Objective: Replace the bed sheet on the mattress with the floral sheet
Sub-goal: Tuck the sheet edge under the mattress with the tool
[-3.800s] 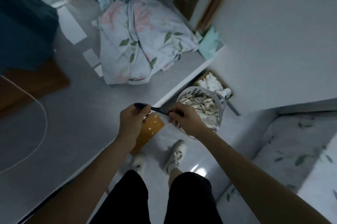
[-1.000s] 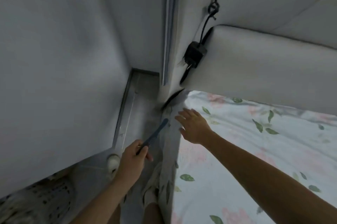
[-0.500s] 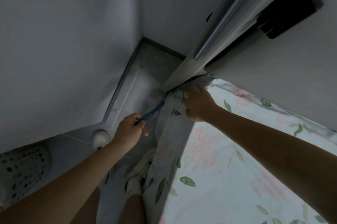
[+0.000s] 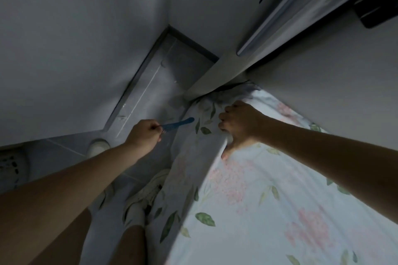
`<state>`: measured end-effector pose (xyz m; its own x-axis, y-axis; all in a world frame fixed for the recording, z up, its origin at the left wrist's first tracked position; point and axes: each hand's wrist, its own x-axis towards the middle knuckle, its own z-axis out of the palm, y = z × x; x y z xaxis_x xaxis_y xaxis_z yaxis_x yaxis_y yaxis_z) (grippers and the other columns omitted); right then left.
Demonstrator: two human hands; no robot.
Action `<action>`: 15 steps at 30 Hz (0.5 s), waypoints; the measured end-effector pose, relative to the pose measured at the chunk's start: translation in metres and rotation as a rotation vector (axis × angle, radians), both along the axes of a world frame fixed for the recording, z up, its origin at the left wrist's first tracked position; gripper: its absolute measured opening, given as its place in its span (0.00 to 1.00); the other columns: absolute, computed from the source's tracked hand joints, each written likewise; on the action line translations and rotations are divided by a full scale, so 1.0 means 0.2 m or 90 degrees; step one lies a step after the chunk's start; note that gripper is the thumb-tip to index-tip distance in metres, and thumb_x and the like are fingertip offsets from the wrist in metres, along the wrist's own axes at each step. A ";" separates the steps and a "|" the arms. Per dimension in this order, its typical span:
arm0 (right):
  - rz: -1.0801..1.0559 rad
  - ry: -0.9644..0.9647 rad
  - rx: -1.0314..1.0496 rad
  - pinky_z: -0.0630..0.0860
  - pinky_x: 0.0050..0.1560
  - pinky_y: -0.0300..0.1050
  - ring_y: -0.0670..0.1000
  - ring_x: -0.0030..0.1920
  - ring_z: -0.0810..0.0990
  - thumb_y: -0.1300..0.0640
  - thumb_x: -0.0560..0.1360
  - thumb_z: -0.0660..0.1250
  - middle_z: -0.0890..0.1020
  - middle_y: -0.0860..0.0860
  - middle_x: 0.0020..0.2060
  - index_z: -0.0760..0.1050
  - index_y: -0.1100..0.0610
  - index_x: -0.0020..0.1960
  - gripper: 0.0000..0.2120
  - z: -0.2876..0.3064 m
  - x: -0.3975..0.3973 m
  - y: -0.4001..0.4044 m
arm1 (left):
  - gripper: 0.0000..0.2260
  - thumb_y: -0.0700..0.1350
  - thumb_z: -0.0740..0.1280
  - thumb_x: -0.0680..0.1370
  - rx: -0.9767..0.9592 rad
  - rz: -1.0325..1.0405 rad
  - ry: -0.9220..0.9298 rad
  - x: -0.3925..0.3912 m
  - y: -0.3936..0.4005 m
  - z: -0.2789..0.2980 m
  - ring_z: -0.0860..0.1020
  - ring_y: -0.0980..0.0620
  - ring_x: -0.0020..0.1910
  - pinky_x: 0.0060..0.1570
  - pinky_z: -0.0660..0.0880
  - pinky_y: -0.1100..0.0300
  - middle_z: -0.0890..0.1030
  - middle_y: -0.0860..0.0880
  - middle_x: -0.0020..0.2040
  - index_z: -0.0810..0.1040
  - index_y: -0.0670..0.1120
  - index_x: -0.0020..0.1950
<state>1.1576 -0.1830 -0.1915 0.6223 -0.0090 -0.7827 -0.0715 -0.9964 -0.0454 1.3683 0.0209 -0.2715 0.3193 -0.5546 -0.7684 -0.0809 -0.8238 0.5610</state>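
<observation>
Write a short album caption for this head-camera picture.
Right hand grips floral sheet at the mattress corner; left hand holds a blue tool.

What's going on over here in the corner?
A person is fitting a floral sheet on a bed. The right hand grips the sheet at the bed's corner by the wall, fingers curled over the edge. The left hand holds a thin blue tool pointed at that corner. The sheet covers the top and hangs down the side.

The floral sheet [image 4: 269, 200] covers the mattress, and at its corner the right hand [image 4: 239, 126] grips the cloth, fingers curled over the edge. Just left of that corner, the left hand [image 4: 144, 135] holds a blue comb [image 4: 176, 124], its tip near the sheet's hanging side. A white laundry basket [image 4: 13, 169] stands on the floor, well left of the sheet.
</observation>
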 end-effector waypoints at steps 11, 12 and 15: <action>0.073 -0.150 -0.008 0.75 0.56 0.49 0.55 0.51 0.80 0.14 0.60 0.51 0.82 0.46 0.43 0.84 0.50 0.47 0.45 -0.04 -0.04 -0.12 | 0.13 0.40 0.64 0.82 0.017 -0.037 -0.033 0.04 -0.12 -0.08 0.77 0.48 0.32 0.39 0.75 0.52 0.82 0.47 0.33 0.81 0.47 0.39; 0.075 -0.171 0.003 0.75 0.53 0.49 0.55 0.48 0.80 0.14 0.62 0.53 0.82 0.46 0.40 0.83 0.51 0.45 0.44 -0.06 -0.04 -0.12 | 0.13 0.40 0.64 0.82 0.021 -0.047 -0.037 0.04 -0.13 -0.09 0.77 0.48 0.32 0.37 0.73 0.54 0.81 0.47 0.34 0.81 0.46 0.39; 0.050 -0.230 0.032 0.76 0.49 0.49 0.57 0.43 0.80 0.14 0.63 0.55 0.82 0.48 0.37 0.82 0.54 0.43 0.43 -0.09 -0.05 -0.12 | 0.12 0.41 0.64 0.83 0.038 -0.068 -0.052 0.08 -0.15 -0.12 0.77 0.50 0.32 0.32 0.68 0.58 0.82 0.48 0.35 0.81 0.47 0.41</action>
